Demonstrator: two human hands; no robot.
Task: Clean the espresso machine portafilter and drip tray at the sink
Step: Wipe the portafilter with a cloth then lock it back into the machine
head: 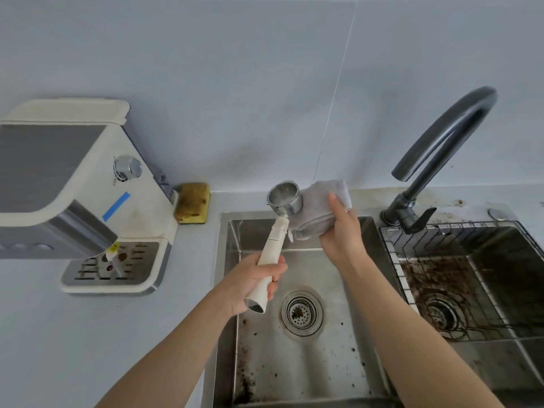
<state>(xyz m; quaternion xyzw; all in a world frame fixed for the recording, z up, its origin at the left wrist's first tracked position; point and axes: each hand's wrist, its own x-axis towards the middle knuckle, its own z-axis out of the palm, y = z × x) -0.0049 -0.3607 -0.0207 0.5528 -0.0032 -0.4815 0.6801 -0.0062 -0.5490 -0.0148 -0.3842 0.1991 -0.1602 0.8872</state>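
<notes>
Wipe-down, mid-frame

Steel-and-cream portafilter (284, 198) sits above the stainless sink basin (332, 363) — left hand (253, 278) wraps its handle, right hand (343, 231) clutches a grey cloth (321, 207) against its cup. Slotted steel drip tray (114, 266) lies lower left under the cream espresso machine (73, 187), marked with blue tape (116, 206).

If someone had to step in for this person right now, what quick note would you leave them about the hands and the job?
Left hand grips the cream handle of the steel-headed portafilter, held over the stainless left sink basin.
Right hand holds a folded grey cloth against the portafilter's head.
Done: the portafilter's cup looks empty and shiny.
Left: the slotted metal drip tray sits in the cream espresso machine on the counter, not yet at the sink. Coffee grounds speckle the basin. No water runs from the dark tap.
</notes>
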